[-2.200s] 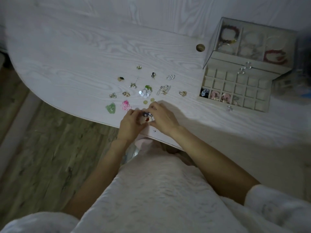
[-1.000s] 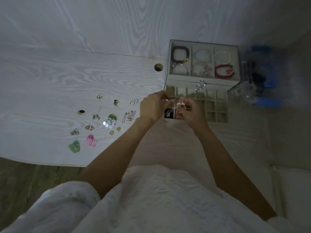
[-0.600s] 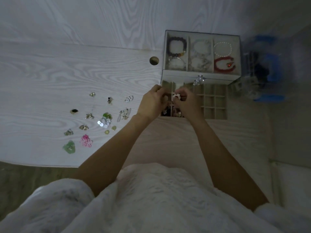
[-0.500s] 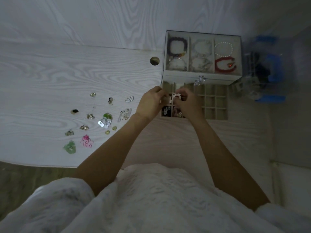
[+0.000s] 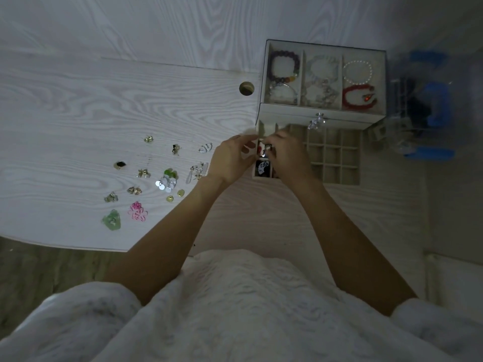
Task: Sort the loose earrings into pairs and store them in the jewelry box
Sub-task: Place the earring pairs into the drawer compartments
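Observation:
Both hands meet over the left end of the jewelry box's pulled-out drawer, a grid of small square compartments. My left hand and my right hand pinch a small white, red and dark earring pair between their fingertips, just above the compartments. A black-and-white earring lies in the near-left compartment. Several loose earrings lie on the white table to the left: a green one, a pink one, a silver sequin cluster and small gold ones.
The jewelry box's glass top shows bracelets in three sections. A round cable hole sits left of the box. Blurred blue and clear items stand to the right. The table's front edge curves over wooden floor.
Both hands carried the earring pair from the table's near edge right to the drawer. In the last half second they stay over its left compartments, fingers shifting slightly.

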Demonstrator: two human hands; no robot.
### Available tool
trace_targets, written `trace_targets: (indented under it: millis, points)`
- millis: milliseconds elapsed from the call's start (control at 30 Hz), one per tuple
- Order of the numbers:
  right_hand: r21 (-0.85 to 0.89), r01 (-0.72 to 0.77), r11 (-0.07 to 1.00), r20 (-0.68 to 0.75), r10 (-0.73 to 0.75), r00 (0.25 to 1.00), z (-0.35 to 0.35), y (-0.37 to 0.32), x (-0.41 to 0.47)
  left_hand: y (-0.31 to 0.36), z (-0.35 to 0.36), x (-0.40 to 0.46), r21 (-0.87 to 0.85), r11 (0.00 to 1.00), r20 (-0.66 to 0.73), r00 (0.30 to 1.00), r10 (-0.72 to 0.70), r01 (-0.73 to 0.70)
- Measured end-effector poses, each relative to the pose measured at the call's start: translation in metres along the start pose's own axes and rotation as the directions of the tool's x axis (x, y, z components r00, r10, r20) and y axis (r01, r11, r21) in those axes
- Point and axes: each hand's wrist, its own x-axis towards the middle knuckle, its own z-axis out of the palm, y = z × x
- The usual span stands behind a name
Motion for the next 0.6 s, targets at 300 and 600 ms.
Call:
trace_targets:
  millis: [300,600]
  points:
    - [-0.085,0.053,0.995,-0.061,-0.058,0.996,0.003,0.002,-0.003,-0.001,0.000,0.001,-0.023,0.999,0.017,1.000,-0.022,0.023]
    - [0.015,-0.107,0.994,-0.093,0.108,0.990,0.006,-0.003,0.006,-0.001,0.000,-0.001,-0.020,0.999,0.017,0.999,-0.037,0.037]
